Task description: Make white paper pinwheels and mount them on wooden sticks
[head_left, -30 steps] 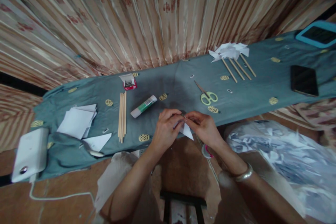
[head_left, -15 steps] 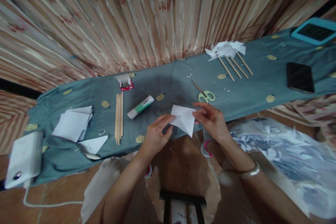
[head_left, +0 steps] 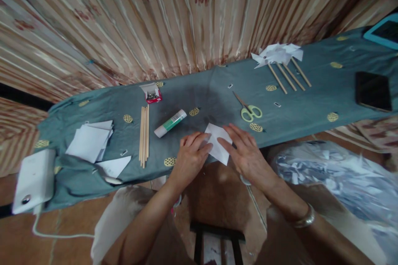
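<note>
A small white paper [head_left: 219, 145] is held between both hands at the table's front edge. My left hand [head_left: 192, 156] grips its left side between thumb and fingers. On the other side, my right hand [head_left: 245, 151] has its thumb on the paper's face and its fingers along the upper right edge. Just left of the hands lies a green and white glue stick [head_left: 170, 123]. Scissors [head_left: 248, 111] with yellow-green handles rest beyond my right hand. Wooden sticks [head_left: 144, 136] lie side by side farther left, below an open red box [head_left: 152, 94] of small metal pieces.
White paper sheets [head_left: 90, 140], a cut paper piece [head_left: 115, 166] and a white device with a cable [head_left: 35, 180] lie left. Paper pinwheels on sticks [head_left: 277, 54], a black phone [head_left: 373, 91] and a blue-framed device [head_left: 384, 31] are right. A plastic bag [head_left: 338, 182] stands lower right.
My right hand has moved its thumb inward over the paper, and its fingers now lie along the edge. The paper has turned slightly. The whole view has shifted a little.
</note>
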Demonstrator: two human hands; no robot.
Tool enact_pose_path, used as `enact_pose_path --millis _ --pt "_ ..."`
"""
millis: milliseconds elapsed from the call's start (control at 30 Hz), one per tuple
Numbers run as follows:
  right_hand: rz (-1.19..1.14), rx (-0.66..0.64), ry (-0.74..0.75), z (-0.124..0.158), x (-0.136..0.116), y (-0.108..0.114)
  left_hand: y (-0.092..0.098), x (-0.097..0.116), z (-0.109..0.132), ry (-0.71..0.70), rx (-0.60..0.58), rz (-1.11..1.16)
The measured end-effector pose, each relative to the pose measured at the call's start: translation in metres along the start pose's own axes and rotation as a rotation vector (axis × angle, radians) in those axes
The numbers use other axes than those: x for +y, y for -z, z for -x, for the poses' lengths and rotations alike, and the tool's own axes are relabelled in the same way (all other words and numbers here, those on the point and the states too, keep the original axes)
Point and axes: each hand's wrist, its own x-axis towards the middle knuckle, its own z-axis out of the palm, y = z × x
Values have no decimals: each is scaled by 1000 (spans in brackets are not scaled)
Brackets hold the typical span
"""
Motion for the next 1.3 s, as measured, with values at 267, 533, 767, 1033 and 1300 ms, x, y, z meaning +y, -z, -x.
enact_pose_path --millis 267,533,767,1033,1300 --pt "-61 11 -39 6 3 2 -5 -1 6 -59 -26 58" --pt "-593 -11 -270 0 19 -1 -1 2 8 154 -42 334" --pt "-602 13 -410 -14 20 -6 -11 -1 4 262 33 351" --pt "-436 160 -437 -20 21 -18 -4 8 -1 174 44 139" --pt "-389 173 -465 -24 20 -20 -20 35 17 -52 -158 -34"
